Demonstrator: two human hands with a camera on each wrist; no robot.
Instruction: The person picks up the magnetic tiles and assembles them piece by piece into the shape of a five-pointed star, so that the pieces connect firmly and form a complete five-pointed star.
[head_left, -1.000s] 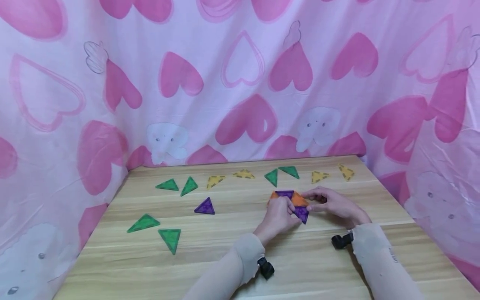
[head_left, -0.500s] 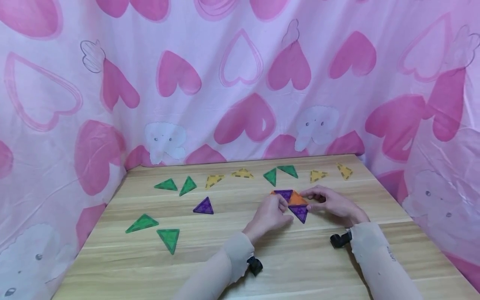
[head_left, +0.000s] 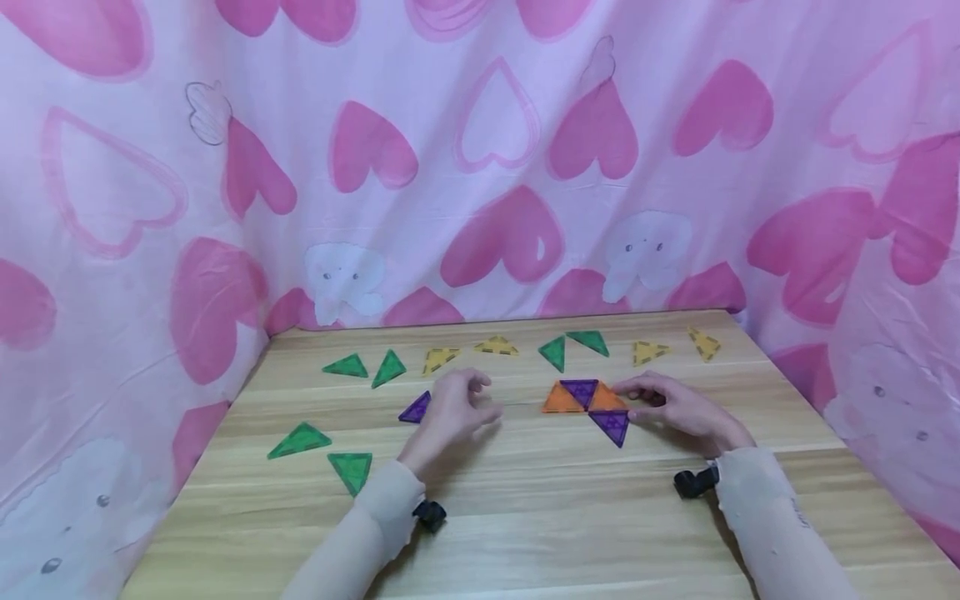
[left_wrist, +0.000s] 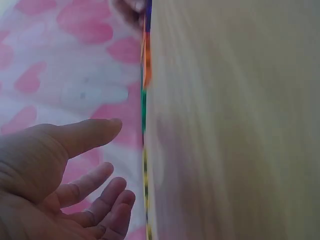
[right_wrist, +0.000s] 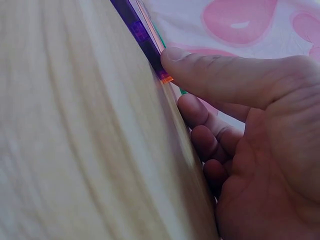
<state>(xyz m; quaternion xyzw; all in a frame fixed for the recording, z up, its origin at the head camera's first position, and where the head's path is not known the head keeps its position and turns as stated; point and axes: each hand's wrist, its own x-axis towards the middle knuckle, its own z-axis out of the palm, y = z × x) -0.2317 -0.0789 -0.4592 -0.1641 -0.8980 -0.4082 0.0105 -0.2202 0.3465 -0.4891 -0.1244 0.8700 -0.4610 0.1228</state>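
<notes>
My left hand (head_left: pixel 453 406) hovers above the table, relaxed and holding nothing, its thumb apart from the fingers; its forearm side overlaps a purple triangular magnetic tile (head_left: pixel 415 407). To the right lies a joined group of magnetic tiles: a left orange tile (head_left: pixel 561 400), an upper purple tile (head_left: pixel 579 390), a right orange tile (head_left: pixel 606 398) and a lower purple tile (head_left: pixel 611 427). My right hand (head_left: pixel 678 408) rests beside this group. Its thumb touches the edge where the lower purple and right orange tiles meet, and its index fingertip is at the orange tile's upper side.
Along the back lie green tiles (head_left: pixel 388 369) and yellow tiles (head_left: pixel 649 352), several in all. Two larger green tiles, one nearer (head_left: pixel 351 472) and one farther (head_left: pixel 300 440), lie at the left. A pink heart-patterned curtain (head_left: pixel 480 208) hangs around the wooden table (head_left: pixel 570 517).
My left hand has let go of the tile group and moved left, uncovering the left orange tile. My right hand stays at the group's right side.
</notes>
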